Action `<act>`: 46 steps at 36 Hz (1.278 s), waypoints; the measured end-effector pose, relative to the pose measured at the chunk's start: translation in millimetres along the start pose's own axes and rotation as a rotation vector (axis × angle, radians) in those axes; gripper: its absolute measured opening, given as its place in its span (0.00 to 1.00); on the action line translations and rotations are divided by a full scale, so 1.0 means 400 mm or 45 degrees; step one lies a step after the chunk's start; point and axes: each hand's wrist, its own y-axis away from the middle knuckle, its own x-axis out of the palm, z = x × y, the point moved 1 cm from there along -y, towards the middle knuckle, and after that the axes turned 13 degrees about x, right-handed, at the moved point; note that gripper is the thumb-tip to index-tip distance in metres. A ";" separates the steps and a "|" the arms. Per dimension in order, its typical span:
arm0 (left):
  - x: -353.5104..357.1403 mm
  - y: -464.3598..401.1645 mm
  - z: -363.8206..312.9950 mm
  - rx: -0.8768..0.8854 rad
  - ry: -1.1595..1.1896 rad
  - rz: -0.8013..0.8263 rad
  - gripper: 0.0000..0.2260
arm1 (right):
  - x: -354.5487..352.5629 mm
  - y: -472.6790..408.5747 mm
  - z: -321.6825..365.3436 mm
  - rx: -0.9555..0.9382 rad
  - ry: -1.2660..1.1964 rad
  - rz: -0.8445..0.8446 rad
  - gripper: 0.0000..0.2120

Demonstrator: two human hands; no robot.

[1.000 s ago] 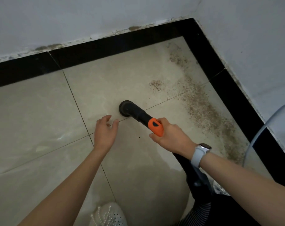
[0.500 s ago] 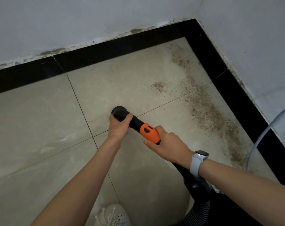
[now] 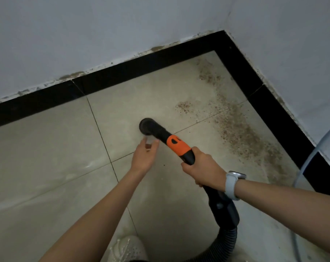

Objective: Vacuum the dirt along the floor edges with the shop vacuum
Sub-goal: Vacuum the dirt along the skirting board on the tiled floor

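While right hand (image 3: 202, 167) grips nozzle (image 3: 166, 135), left fingers (image 3: 154, 143) beside

Floor corner hemmed by two walls, with open tile to the left.

The black skirting (image 3: 241, 72) and white walls (image 3: 103, 35) close off the floor (image 3: 47, 157) at its far edge and right edge, meeting in the far right corner. A band of dirt (image 3: 245, 133) lies along the right edge, with bare tile between it and the vacuum nozzle (image 3: 147, 126). A clear curved tube (image 3: 311, 148) crosses the near right, beside the hose (image 3: 226, 237). A shoe (image 3: 128, 248) stands at the near edge.
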 end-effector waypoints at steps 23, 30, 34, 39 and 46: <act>-0.095 0.206 0.041 -0.110 -0.835 0.117 0.30 | -0.218 -0.025 -0.110 -0.247 0.337 0.164 0.11; -0.043 0.195 0.205 -0.241 -0.981 0.309 0.43 | -0.172 0.037 -0.248 -0.241 0.529 0.218 0.08; -0.023 0.207 0.237 -0.210 -1.053 0.337 0.45 | -0.155 0.059 -0.289 -0.212 0.563 0.124 0.08; -0.006 0.212 0.252 -0.156 -1.132 0.290 0.50 | -0.096 0.061 -0.245 -0.322 0.690 0.020 0.11; -0.011 0.207 0.264 -0.145 -1.158 0.287 0.52 | -0.077 0.030 -0.161 -0.308 0.623 -0.107 0.12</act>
